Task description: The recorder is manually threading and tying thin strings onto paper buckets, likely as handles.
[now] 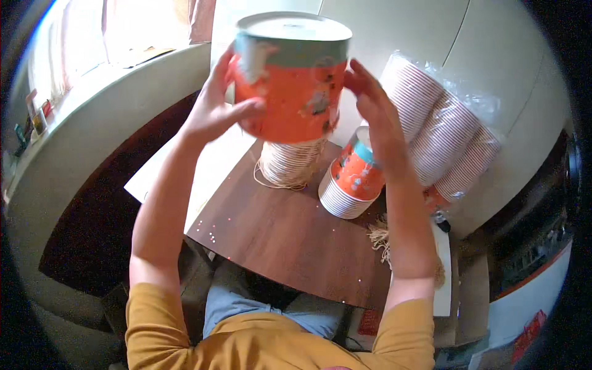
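Raised in front of me is a large paper bucket (290, 92), upside down, orange with a teal band and a white base, slightly blurred. My left hand (216, 108) grips its left side, the thumb lying across the front. Against the right side is my right hand (373, 102), its fingertips partly hidden by the bucket. Just under the bucket stands a stack with pale rims and loops of cord (287, 165); its top is covered from view. Beside it on the right, a shorter stack of orange and teal paper tubs (354, 176) rests upside down on the brown table (277, 228).
Several long stacks of white-rimmed cups in clear plastic (444, 123) lean against the wall at the right. A bundle of beige cords (380, 237) lies by my right forearm. Small white bits (211, 235) dot the table's left edge. A curved ledge (123, 80) runs under the window.
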Available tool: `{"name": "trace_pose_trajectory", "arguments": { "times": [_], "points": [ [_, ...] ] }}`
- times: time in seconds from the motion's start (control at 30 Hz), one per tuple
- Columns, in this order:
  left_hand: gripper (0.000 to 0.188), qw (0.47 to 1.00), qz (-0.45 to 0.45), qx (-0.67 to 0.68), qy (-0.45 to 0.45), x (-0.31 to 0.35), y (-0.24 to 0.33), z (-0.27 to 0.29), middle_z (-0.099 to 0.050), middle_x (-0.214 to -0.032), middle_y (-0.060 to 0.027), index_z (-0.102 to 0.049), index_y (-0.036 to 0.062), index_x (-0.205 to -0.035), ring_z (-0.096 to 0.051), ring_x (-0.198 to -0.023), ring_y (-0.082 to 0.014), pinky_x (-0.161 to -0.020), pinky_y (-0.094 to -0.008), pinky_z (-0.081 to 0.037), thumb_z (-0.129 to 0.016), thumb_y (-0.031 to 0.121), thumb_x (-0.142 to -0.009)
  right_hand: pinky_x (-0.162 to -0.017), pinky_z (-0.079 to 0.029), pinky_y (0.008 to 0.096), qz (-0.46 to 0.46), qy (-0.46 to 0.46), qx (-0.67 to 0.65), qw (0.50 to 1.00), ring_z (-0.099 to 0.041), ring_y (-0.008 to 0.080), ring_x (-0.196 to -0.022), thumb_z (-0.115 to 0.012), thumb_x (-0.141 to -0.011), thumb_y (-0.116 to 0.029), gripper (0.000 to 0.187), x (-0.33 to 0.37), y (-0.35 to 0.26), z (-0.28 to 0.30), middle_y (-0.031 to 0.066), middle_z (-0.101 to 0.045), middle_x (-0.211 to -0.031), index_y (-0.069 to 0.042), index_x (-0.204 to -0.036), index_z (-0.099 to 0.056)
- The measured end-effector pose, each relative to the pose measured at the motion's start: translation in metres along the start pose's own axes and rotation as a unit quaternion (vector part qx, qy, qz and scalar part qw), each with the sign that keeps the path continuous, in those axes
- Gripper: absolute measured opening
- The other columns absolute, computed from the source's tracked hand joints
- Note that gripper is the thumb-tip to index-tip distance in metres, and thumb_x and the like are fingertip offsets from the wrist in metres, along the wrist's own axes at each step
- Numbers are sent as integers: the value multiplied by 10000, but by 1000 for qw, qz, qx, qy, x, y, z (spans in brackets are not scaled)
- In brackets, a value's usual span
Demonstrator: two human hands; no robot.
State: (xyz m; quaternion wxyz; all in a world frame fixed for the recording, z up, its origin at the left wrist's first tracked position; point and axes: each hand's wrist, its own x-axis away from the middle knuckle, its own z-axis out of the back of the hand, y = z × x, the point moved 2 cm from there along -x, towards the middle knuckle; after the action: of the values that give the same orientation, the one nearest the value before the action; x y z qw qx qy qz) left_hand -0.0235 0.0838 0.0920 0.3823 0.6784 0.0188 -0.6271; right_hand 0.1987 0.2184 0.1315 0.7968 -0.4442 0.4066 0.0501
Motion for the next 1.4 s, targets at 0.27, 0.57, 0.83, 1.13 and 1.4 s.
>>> {"name": "trace_pose_trajectory", "arguments": {
  "times": [0.27,0.57,0.83,1.13,1.4],
  "points": [
    [1084,994,77,-69,-41,-81,-96,-31,-472,-1314,-215,-233,36,-1441,-434,-1255,-307,-1018,-464,-387,-805,507,-650,-969,-405,350,34,72,144,986,-546,233,-1095,-594,-888,-402,572,-62,64,31,137,-586,-1168,-26,-1281,-417],
    [971,978,198,-20,-65,-12,-189,-48,-521,-1270,-191,-286,-23,-1407,-502,-1182,-263,-1007,-389,-397,-758,484,-726,-907,-461,371,-211,-10,351,912,-607,344,-1034,-556,-860,-480,541,-28,147,42,217,-638,-1083,-17,-1138,-593],
    [876,961,181,-205,41,46,-161,-61,-362,-1384,-218,-327,11,-1390,-380,-1270,-340,-1059,-438,-315,-751,408,-733,-873,-466,390,-117,17,564,817,-597,330,-993,-705,-754,-265,389,50,63,73,188,-635,-1046,-1,-1033,-645],
    [432,959,218,-141,-110,151,-59,-101,-588,-1136,-172,-595,8,-1120,-582,-1058,-290,-912,-369,-461,-715,241,-776,-721,-488,384,-44,72,518,851,-621,309,-782,-717,-720,-94,147,85,86,86,147,-640,-832,-3,-811,-646],
    [284,949,249,-166,-103,229,-27,-111,-595,-1155,-161,-635,20,-1041,-563,-1105,-321,-942,-378,-439,-686,144,-792,-655,-508,298,-37,126,506,852,-649,187,-689,-751,-733,-130,182,69,86,113,119,-685,-784,-3,-848,-691]
  ]
}}
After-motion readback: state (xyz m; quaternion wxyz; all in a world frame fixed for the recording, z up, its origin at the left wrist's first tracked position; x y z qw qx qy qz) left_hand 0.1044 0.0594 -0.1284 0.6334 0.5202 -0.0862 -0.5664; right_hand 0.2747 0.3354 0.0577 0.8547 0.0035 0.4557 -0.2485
